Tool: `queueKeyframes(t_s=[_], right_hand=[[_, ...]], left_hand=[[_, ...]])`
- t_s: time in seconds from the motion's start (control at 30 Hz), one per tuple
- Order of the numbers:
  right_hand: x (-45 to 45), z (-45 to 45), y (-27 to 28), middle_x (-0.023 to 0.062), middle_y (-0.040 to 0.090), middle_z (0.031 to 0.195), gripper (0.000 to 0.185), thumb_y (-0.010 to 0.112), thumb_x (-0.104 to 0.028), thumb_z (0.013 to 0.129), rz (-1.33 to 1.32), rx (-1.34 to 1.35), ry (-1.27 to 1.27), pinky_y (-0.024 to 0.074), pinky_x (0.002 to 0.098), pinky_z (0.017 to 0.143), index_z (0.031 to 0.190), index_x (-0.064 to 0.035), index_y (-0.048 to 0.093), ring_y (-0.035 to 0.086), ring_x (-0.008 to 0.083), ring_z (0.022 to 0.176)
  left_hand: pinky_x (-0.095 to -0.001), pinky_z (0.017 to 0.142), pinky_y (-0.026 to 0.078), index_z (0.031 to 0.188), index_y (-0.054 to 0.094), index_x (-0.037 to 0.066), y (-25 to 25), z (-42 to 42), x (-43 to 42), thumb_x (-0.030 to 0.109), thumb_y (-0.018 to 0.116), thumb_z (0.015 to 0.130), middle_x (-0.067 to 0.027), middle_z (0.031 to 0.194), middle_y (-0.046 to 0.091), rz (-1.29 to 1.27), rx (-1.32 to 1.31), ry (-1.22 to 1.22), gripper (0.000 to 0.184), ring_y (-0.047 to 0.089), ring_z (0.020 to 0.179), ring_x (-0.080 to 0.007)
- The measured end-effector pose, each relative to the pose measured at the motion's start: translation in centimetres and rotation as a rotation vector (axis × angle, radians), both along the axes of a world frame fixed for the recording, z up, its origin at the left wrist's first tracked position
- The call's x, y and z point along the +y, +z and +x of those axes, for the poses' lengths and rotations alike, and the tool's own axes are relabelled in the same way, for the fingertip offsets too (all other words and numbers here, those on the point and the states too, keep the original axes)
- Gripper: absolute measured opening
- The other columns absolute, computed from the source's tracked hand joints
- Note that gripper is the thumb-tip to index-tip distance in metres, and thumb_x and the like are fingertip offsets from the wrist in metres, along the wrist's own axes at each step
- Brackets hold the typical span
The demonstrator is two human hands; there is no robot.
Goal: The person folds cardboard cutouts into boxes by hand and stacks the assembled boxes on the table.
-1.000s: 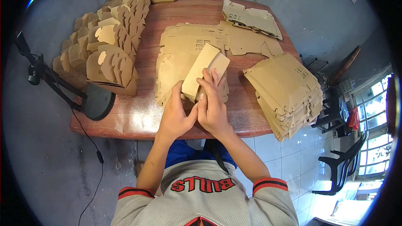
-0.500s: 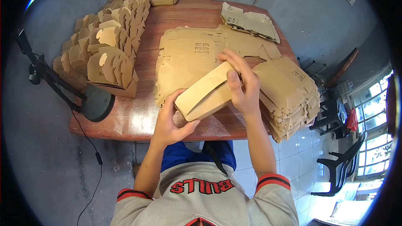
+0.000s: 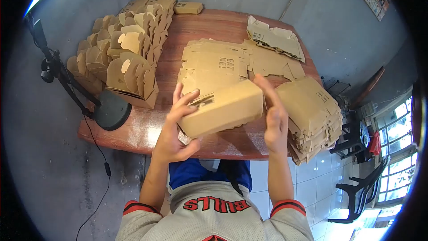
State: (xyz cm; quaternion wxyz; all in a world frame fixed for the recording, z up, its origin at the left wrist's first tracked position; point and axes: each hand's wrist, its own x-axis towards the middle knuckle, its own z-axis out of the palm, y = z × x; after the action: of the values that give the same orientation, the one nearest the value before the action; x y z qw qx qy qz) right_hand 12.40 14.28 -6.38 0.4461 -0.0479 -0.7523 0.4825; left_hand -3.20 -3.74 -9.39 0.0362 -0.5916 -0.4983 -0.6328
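A closed brown cardboard box [image 3: 227, 109] is held above the near part of the table, tilted with its right end higher. My left hand [image 3: 174, 127] grips its left end, thumb below and fingers over the dark print. Beside the right end, my right hand [image 3: 276, 125] is open with its fingers stretched out; whether it touches the cardboard is hard to tell. Behind the box lie flat cardboard blanks [image 3: 209, 62] with cut-out lettering. A thick stack of folded cardboard blanks [image 3: 307, 102] stands to the right of my right hand.
Several formed boxes with open tops [image 3: 131, 78] crowd the left side of the wooden table [image 3: 189, 24]. A black lamp stand [image 3: 111, 109] is at the left edge. A crumpled cardboard piece [image 3: 276, 38] lies at the back right. A black chair [image 3: 359, 192] stands on the floor.
The box has turned over, so its printed face now shows. My right hand has moved off its top to the right end and opened. The camera view has shifted slightly.
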Motion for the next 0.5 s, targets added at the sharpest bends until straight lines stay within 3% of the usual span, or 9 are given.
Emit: queueKeyframes(t_s=[0.07,0.13,0.2,0.23,0.33,0.37,0.47,0.5], right_hand=[[-0.4,0.7,0.4,0.0182,0.055,0.127,0.056,0.049,-0.038,0.098,-0.351,-0.072,0.118,0.0418,0.0368,0.099,0.133,0.0053,0.046,0.051,0.0267,0.122],[-0.7,1.4,0.8,0.0158,0.055,0.125,0.052,0.053,-0.029,0.098,-0.704,-0.147,0.228,0.0448,0.036,0.096,0.138,0.0021,0.041,0.051,0.0252,0.121],[-0.2,1.5,0.4,0.0138,0.054,0.125,0.054,0.055,-0.019,0.095,-0.841,-0.106,0.28,0.0469,0.0355,0.092,0.142,-0.001,0.035,0.053,0.0233,0.118],[0.1,1.4,0.4,0.0128,0.054,0.126,0.057,0.056,-0.014,0.094,-0.908,-0.082,0.309,0.0479,0.0353,0.09,0.144,-0.0025,0.031,0.053,0.0223,0.117],[0.4,1.1,0.6,0.0133,0.051,0.13,0.065,0.056,-0.009,0.091,-1.025,-0.123,0.376,0.0489,0.0382,0.088,0.147,-0.0042,0.025,0.054,0.0224,0.115],[0.6,0.9,0.4,0.0141,0.05,0.131,0.067,0.057,-0.009,0.09,-1.022,-0.12,0.365,0.0481,0.04,0.091,0.148,-0.0042,0.023,0.054,0.0231,0.116],[2.0,-1.3,-0.5,0.0165,0.047,0.134,0.072,0.059,-0.008,0.09,-0.993,-0.075,0.297,0.0449,0.0454,0.097,0.15,-0.0043,0.019,0.053,0.025,0.119],[2.9,-3.1,-0.3,0.0174,0.047,0.135,0.074,0.06,-0.008,0.089,-0.979,-0.033,0.247,0.0435,0.0471,0.099,0.15,-0.0044,0.018,0.052,0.0257,0.119]], left_hand=[[-0.0633,0.113,0.003,0.119,0.048,0.007,0.3,-0.2,0.2,-0.007,0.067,0.061,-0.0298,0.144,0.036,-0.01,0.226,0.107,0.063,0.023,0.139,-0.0513],[-0.0622,0.113,0.009,0.12,0.049,0.013,-0.1,-0.1,0.4,-0.009,0.067,0.06,-0.0323,0.149,0.025,-0.066,0.252,0.148,0.067,0.014,0.14,-0.0549],[-0.0623,0.112,0.012,0.12,0.051,0.016,-1.0,-0.2,0.8,-0.011,0.066,0.061,-0.0327,0.151,0.02,-0.07,0.271,0.166,0.067,0.011,0.14,-0.056],[-0.0562,0.112,0.021,0.12,0.053,0.018,-1.3,-0.2,0.8,-0.014,0.064,0.063,-0.0325,0.153,0.017,-0.102,0.231,0.157,0.067,0.013,0.141,-0.0539],[-0.0489,0.11,0.03,0.12,0.053,0.017,-1.8,-0.6,0.9,-0.015,0.062,0.066,-0.0329,0.152,0.018,-0.221,0.257,0.188,0.063,0.021,0.141,-0.0504],[-0.0431,0.108,0.036,0.132,0.047,0.012,-2.1,-0.8,1.3,-0.014,0.059,0.074,-0.0328,0.151,0.02,-0.172,0.244,0.236,0.065,0.028,0.139,-0.0461],[-0.0426,0.106,0.039,0.143,0.033,0.001,-2.4,0.4,2.1,-0.01,0.057,0.08,-0.0321,0.151,0.022,-0.193,-0.201,0.426,0.068,0.032,0.137,-0.0456],[-0.0405,0.104,0.041,0.147,0.021,-0.007,-2.8,0.4,1.7,-0.007,0.057,0.084,-0.0307,0.15,0.025,-0.271,-0.263,0.448,0.073,0.036,0.134,-0.044]])
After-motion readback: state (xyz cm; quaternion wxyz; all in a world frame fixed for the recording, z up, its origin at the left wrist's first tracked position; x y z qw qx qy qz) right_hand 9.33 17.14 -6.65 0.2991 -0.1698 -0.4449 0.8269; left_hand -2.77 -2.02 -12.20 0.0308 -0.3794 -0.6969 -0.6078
